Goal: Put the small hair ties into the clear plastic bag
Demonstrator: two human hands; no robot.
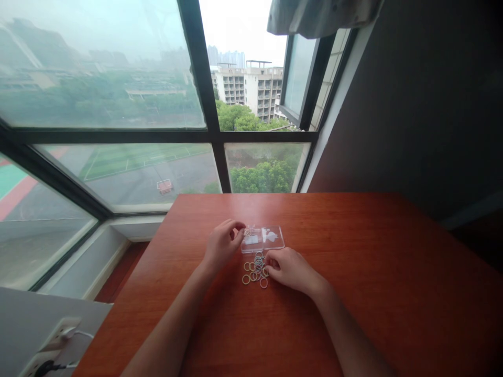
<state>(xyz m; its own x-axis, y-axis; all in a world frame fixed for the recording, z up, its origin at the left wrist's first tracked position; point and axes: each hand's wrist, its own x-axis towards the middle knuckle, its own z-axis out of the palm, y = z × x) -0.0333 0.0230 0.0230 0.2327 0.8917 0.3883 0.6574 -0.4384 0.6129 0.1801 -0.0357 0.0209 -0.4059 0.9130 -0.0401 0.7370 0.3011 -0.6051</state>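
Indoors, reddish wooden table [353, 293] by tall windows [118, 104]; left hand [222, 246] pinching a ring, right hand [288, 269] curled over loose rings [253, 269]

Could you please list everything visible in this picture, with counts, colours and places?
table: one, reddish-brown wood, fills the lower middle.
clear box: one, transparent plastic, on the table beyond the hands.
small rings: a loose pile, too many to count, pale colours, on the table just before the box.
window: dark-framed panes, behind the table.
curtain: one, grey, top edge.
socket with cable: one, white, lower left corner.
left hand: fingertips pinched at the box's left end.
right hand: fingers touching the ring pile.
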